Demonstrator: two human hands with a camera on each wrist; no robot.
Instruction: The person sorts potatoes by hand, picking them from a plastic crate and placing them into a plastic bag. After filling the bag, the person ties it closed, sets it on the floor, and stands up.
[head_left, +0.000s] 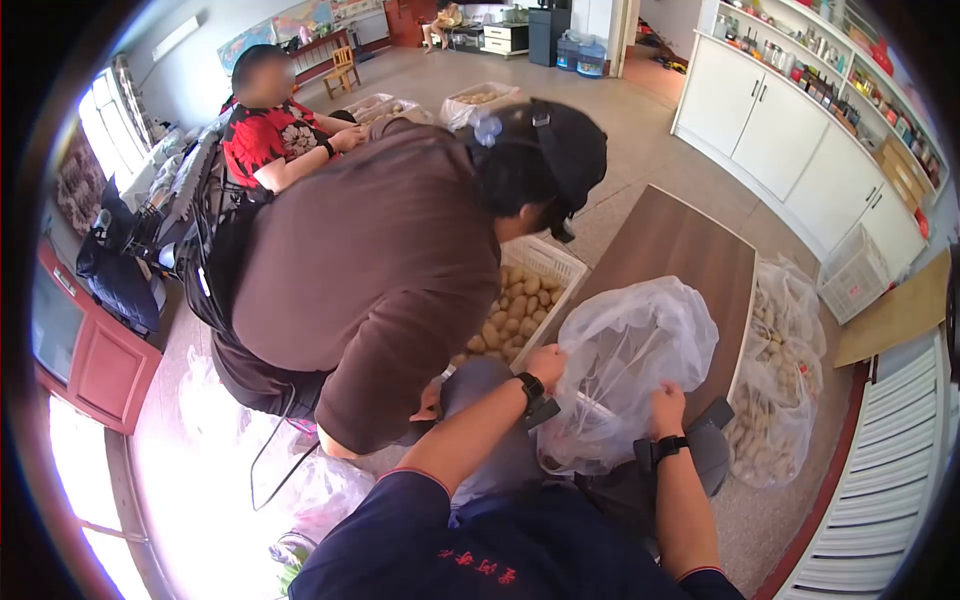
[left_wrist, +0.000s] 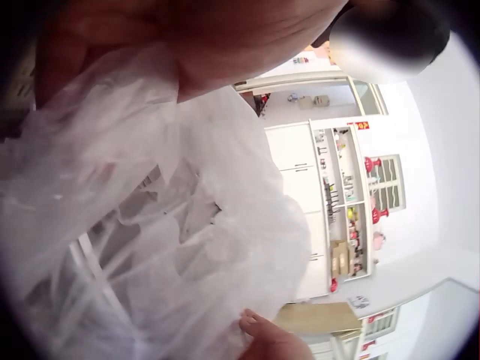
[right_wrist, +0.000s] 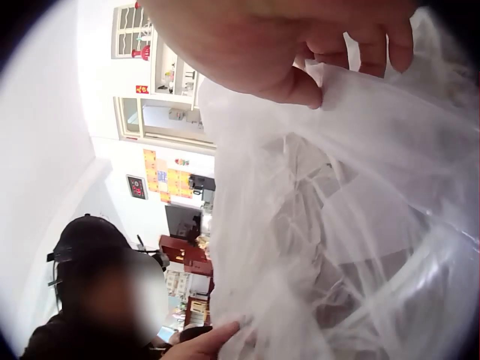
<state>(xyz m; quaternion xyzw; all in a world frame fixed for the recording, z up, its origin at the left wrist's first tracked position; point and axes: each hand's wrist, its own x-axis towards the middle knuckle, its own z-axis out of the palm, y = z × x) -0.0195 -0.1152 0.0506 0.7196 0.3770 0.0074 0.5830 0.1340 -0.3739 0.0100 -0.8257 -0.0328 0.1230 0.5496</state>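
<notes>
A large translucent plastic bag [head_left: 640, 330] is spread wide in front of me, its mouth facing up. My left hand [head_left: 545, 368] pinches the bag's rim on the left side. On the opposite side, my right hand [head_left: 667, 408] grips the rim near my knee. In the right wrist view, the thumb and fingers of the right hand [right_wrist: 300, 52] hold the thin film [right_wrist: 375, 97]. The left wrist view has the left hand [left_wrist: 187, 45] close up, with film bunched under it. Creased plastic and a pale strip show inside the bag.
A brown tabletop [head_left: 670, 250] lies just beyond the bag. To the left, a white crate [head_left: 560, 262] holds potatoes [head_left: 515, 310], and a person in brown [head_left: 370, 250] bends over it. Filled clear bags [head_left: 775, 400] stand on the floor at right, near a white radiator [head_left: 880, 480].
</notes>
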